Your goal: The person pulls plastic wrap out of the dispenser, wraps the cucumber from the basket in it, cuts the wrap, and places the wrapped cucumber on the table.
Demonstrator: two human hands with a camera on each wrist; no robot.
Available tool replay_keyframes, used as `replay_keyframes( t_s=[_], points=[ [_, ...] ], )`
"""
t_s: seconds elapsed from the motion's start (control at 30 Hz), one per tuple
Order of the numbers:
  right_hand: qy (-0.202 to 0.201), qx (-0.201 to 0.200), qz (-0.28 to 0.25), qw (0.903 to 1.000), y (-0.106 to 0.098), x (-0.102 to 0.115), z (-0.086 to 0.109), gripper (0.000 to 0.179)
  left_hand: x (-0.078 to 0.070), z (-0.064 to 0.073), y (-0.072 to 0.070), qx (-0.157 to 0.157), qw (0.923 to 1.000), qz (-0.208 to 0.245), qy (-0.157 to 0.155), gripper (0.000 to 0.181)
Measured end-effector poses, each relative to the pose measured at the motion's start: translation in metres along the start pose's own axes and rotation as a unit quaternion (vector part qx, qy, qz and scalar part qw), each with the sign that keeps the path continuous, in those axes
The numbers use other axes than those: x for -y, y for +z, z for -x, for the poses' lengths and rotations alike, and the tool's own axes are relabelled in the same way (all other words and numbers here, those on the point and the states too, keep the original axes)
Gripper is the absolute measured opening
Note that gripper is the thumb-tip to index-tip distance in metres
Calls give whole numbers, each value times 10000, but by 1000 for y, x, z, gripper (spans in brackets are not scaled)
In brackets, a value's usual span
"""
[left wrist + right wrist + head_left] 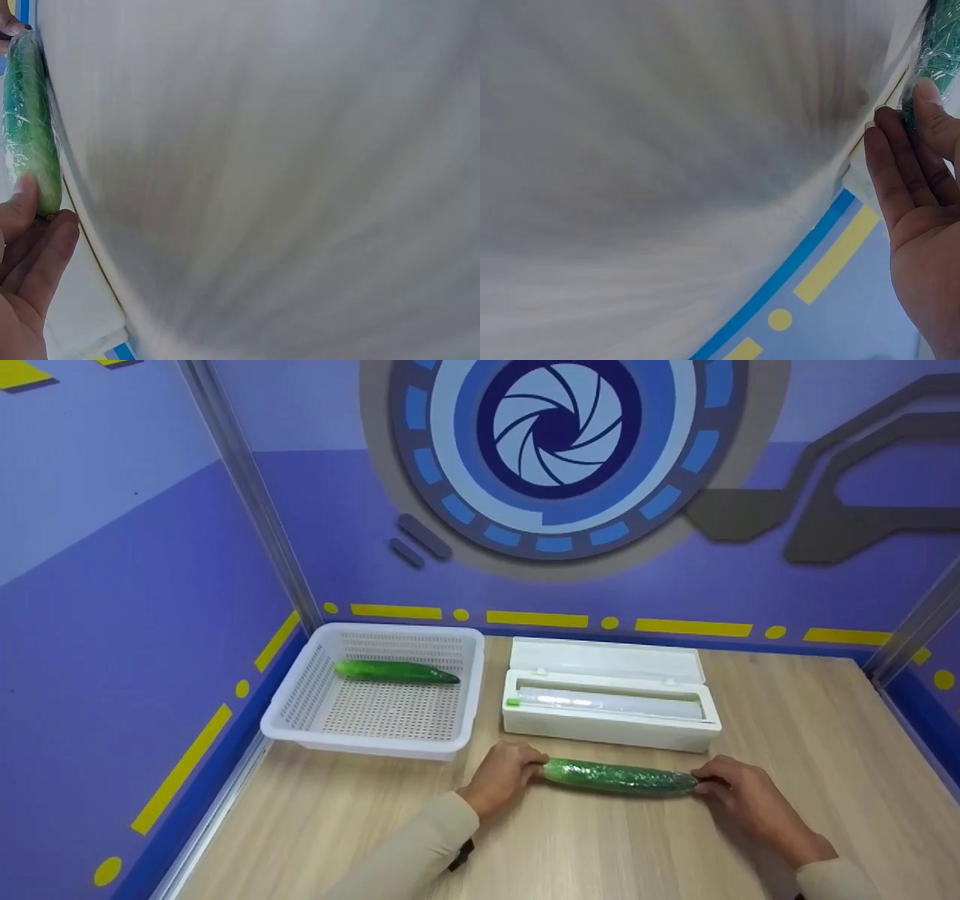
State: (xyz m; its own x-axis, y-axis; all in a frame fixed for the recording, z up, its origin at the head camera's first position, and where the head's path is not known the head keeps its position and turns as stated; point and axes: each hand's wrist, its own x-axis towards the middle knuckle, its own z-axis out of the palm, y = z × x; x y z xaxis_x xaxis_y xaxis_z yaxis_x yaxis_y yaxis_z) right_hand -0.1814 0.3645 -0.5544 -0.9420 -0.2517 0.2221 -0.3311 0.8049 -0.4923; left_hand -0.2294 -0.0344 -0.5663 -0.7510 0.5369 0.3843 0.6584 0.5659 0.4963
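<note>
Wrapped cucumber (pixel 619 777), one: before the open film box (pixel 607 733), on or just above the desk (pixel 592 855); left grip (pixel 504 780) pinching its pale end, right grip (pixel 754 799) its dark tip. Wrapping: judged nearly done. Second cucumber (pixel 397 671), in basket (pixel 371 745): seemingly bare, outstanding.

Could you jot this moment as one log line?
left hand: holds wrapped cucumber by pale end; right hand: holds its dark end; basket: second cucumber; white box: lid open, roll inside
</note>
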Motion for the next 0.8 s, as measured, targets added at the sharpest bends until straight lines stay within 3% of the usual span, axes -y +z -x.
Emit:
replay_keyframes(
  t_s=[0.3,0.5,0.8],
  points=[
    [370,267,-3,9990,-9,-13,12,21,-13,0,13,192,9998,76,-75,17],
    [180,116,16,9998,-17,-24,14,19,-19,-8,22,204,9998,-5,-11,14],
    [575,314,231,9976,-31,-39,15,19,-33,-21,36,180,9995,-190,147,12]
  ],
)
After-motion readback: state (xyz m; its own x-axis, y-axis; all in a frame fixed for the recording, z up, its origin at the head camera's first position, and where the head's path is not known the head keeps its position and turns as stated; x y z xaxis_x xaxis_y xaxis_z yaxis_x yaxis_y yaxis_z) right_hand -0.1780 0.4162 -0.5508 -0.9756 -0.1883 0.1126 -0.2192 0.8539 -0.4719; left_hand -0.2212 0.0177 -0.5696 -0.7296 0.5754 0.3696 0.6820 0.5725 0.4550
